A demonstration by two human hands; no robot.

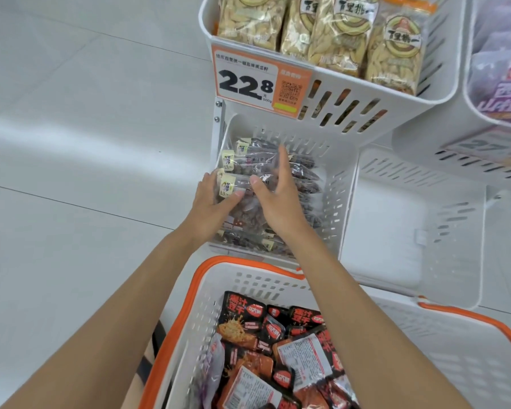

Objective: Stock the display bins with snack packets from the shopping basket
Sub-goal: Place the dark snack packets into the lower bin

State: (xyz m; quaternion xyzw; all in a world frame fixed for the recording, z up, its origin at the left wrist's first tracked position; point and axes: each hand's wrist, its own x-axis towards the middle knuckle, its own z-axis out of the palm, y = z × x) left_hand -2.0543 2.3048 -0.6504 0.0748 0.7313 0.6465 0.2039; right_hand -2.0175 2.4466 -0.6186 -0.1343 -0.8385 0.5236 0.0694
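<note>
A white lower display bin (341,172) holds a row of clear packets of dark snacks with yellow labels (248,160). My left hand (211,206) grips the left end of one clear packet (242,202) by its label, over the bin's front. My right hand (278,199) presses on the same packet from the right, fingers stretched toward the row behind. Below stands the white shopping basket with orange rim (201,278), holding several black-and-orange snack packets (242,320).
The upper bin (366,93) holds bags of pale seeds behind an orange price tag (248,81) reading 22.8. An unfilled white bin (443,219) sits to the right, with purple packets (502,93) above it. Pale floor tiles lie to the left.
</note>
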